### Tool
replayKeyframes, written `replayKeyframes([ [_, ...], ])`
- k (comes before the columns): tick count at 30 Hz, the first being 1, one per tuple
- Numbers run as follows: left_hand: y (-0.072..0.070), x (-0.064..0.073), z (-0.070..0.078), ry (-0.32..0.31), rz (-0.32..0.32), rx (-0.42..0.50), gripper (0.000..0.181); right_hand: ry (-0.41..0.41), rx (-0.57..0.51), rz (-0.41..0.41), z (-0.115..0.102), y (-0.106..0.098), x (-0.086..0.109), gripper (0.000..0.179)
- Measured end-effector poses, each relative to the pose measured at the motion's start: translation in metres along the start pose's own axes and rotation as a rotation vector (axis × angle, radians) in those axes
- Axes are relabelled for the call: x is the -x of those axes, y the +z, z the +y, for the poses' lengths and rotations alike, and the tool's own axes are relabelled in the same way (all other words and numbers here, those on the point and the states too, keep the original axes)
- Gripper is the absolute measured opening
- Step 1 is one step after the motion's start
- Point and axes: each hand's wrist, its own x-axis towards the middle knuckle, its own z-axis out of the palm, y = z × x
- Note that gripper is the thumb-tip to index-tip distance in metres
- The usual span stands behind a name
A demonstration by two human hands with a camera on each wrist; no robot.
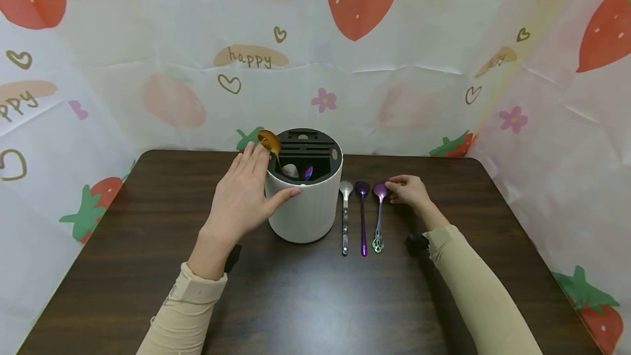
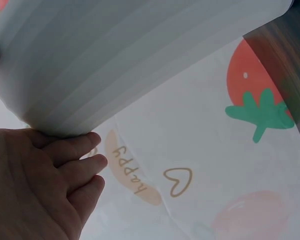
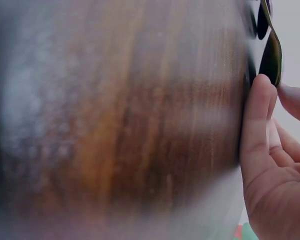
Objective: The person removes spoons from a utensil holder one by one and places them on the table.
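A white cylindrical utensil holder (image 1: 304, 212) with a black slotted top stands on the table. My left hand (image 1: 240, 193) rests against its left side, fingers straight and thumb across the front; the left wrist view shows the fingers (image 2: 82, 167) along its wall. A gold spoon (image 1: 269, 141) leans up from the holder, and two more spoon bowls show inside. To the holder's right lie a silver spoon (image 1: 346, 190), a dark purple spoon (image 1: 362, 190) and a purple spoon with an ornate handle (image 1: 379, 207). My right hand (image 1: 409, 190) pinches the ornate spoon's bowl (image 3: 271, 60) at its edge.
The brown wooden table (image 1: 296, 300) has its back edge close behind the holder. A strawberry-print sheet (image 1: 291, 92) hangs behind and along both sides. A dark band sits at each wrist.
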Motion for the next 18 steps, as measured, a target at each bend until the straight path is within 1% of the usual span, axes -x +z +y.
replayKeyframes([
  [4, -0.001, 0.001, 0.000, -0.001, 0.003, 0.002, 0.107, -0.003, 0.051, 0.016, -0.004, 0.000, 0.006, 0.045],
  [8, -0.001, 0.000, 0.000, -0.001, 0.005, 0.004, 0.107, 0.000, 0.058, 0.025, -0.004, -0.002, 0.010, 0.047],
  [11, -0.001, 0.000, 0.000, 0.000, 0.003, 0.001, 0.107, 0.004, 0.078, 0.050, -0.004, -0.003, 0.013, 0.049],
  [14, -0.001, 0.000, 0.000, 0.006, 0.007, -0.004, 0.107, -0.029, 0.139, 0.099, -0.008, -0.004, 0.019, 0.051],
  [16, -0.001, 0.000, 0.000, 0.009, 0.010, -0.002, 0.107, -0.075, 0.170, 0.148, -0.013, -0.004, 0.024, 0.050],
  [18, -0.001, 0.001, 0.000, 0.007, 0.012, 0.000, 0.107, -0.133, 0.171, 0.191, -0.020, -0.001, 0.030, 0.049],
])
